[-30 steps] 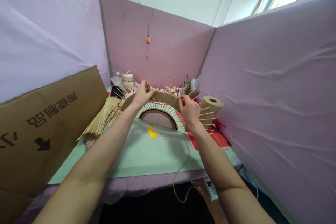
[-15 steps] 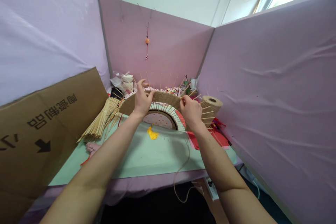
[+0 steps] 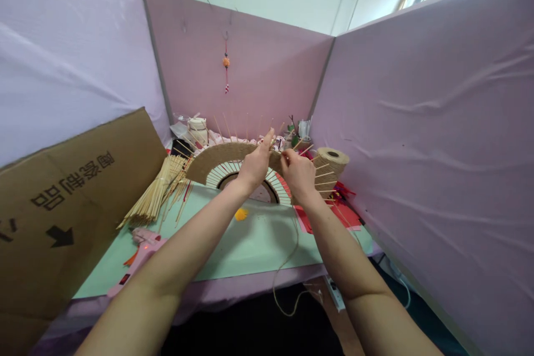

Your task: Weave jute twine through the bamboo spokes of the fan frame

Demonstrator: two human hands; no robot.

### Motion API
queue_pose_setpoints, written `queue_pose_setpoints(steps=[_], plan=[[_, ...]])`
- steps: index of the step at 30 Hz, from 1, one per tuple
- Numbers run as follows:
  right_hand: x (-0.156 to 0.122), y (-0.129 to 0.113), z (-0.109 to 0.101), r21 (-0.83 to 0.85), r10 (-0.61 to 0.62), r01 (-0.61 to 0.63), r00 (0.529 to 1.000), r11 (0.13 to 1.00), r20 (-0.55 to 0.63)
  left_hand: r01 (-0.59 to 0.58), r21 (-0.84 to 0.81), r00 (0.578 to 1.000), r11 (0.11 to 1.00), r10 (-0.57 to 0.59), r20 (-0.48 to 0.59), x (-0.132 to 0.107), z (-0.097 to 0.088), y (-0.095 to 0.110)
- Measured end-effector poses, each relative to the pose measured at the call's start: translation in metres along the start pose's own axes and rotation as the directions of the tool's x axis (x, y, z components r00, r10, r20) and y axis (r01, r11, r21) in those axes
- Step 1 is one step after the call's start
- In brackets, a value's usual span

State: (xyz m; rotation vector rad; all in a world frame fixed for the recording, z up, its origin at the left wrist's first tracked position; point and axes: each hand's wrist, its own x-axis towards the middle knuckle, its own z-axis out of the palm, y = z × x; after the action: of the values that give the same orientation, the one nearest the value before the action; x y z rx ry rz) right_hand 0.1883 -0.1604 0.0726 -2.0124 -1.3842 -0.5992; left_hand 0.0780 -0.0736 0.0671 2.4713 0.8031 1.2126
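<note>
An arched fan frame of thin bamboo sticks carries a wide woven band of brown twine, with stick ends poking out past its outer edge. My left hand grips the band near the top of the arch, its fingers pointing up beside the sticks. Close to it on the right, my right hand is closed in a pinch at the band's outer edge. A loose strand of twine hangs from below that hand over the table edge; my fingers hide where it meets the weave. Under the arch lies a yellow tassel.
A bundle of bamboo sticks and a pink glue gun lie left, beside a cardboard sheet. A twine roll stands right, near red sheets. A white jar stands behind.
My left hand has slid right along the woven band, closer to my right hand. My right hand stays at nearly the same spot on the band. More of the glue gun shows.
</note>
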Motion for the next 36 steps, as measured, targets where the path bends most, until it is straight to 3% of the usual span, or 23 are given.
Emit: queue_pose_setpoints(steps=[3,6,10,17,26,29,36], plan=[[-0.016,0.010,-0.002,0.172,0.022,-0.003,0.994,0.985,-0.110,0.010,0.003,1.000,1.000,-0.010,-0.022,0.004,0.000,0.000],[-0.034,0.021,-0.001,0.233,0.101,-0.062,0.982,0.970,-0.159,-0.001,0.002,0.999,1.000,0.001,-0.042,0.004,0.002,-0.002],[-0.043,0.030,0.008,0.187,0.144,-0.118,0.980,0.975,-0.136,0.005,0.013,0.998,1.000,-0.004,-0.062,0.003,0.004,-0.002],[-0.028,0.026,0.019,0.127,0.139,-0.125,0.984,0.984,-0.113,0.006,0.047,0.997,0.999,-0.002,-0.080,0.003,0.004,0.000],[-0.029,0.028,0.006,0.041,0.194,-0.195,0.981,0.980,0.016,0.071,0.128,0.995,0.989,-0.061,-0.084,0.001,0.002,0.015],[-0.029,0.027,0.002,0.018,0.216,-0.217,0.975,0.976,0.050,0.045,0.147,0.995,0.988,-0.030,-0.100,0.001,0.005,0.018],[-0.034,0.022,0.006,-0.001,0.211,-0.211,0.977,0.977,0.036,0.050,0.156,0.996,0.986,-0.037,-0.083,0.003,0.005,0.017]])
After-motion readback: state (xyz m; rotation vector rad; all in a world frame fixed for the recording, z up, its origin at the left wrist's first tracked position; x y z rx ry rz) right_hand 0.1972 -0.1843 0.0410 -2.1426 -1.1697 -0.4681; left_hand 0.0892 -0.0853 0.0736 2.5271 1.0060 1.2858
